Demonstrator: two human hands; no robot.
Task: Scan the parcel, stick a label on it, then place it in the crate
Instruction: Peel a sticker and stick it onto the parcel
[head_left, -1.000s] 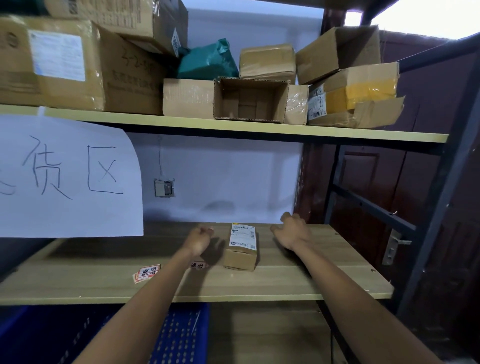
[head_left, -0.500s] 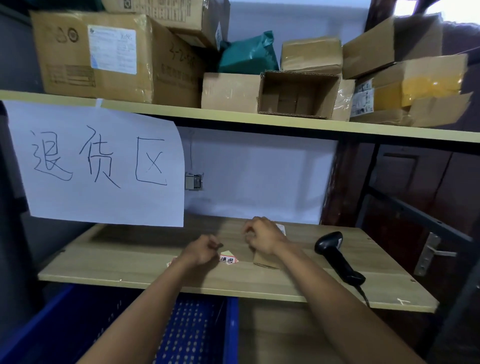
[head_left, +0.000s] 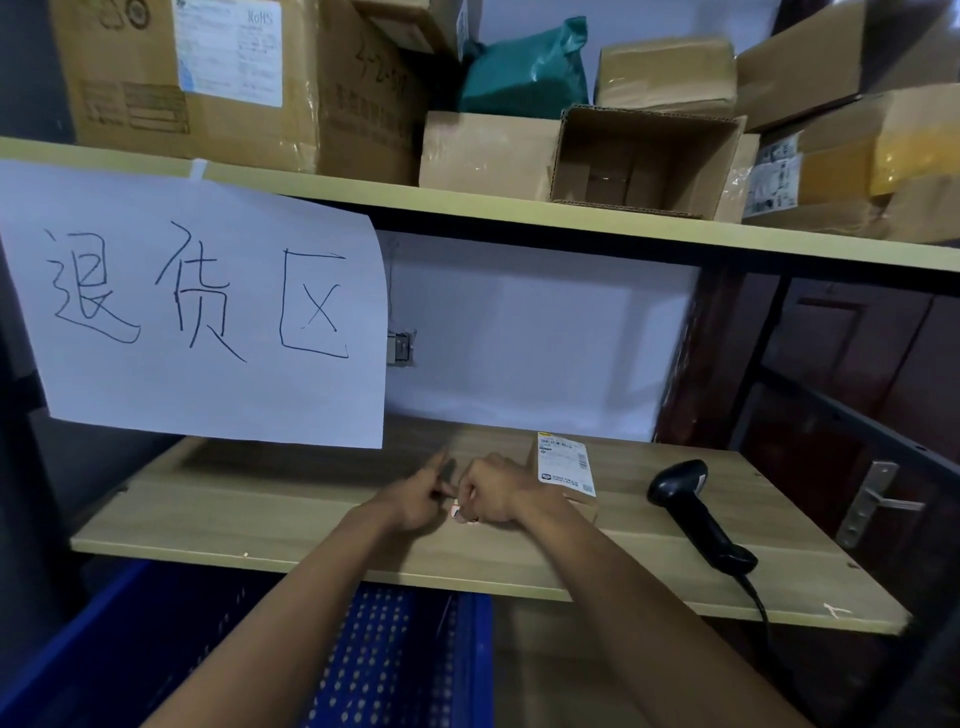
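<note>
A small brown parcel (head_left: 563, 467) with a white shipping label on top lies on the wooden shelf (head_left: 260, 514), just right of my hands. My left hand (head_left: 415, 499) and my right hand (head_left: 493, 493) meet over the shelf, fingertips pinching a small red-and-white sticker label (head_left: 457, 512) between them. The left forefinger sticks out. The black handheld scanner (head_left: 691, 512) lies on the shelf to the right, its cable running off the front edge. A blue perforated crate (head_left: 395, 654) sits below the shelf front.
A white paper sign (head_left: 208, 322) with handwritten characters hangs from the upper shelf at left. Cardboard boxes (head_left: 234, 83) and a green bag (head_left: 524, 67) crowd the upper shelf. Dark metal rack posts and a door handle (head_left: 872, 499) stand at right.
The view has swung left and closer. My right hand left the parcel and joined the left hand at the sticker label, which came up off the shelf. The parcel now shows uncovered.
</note>
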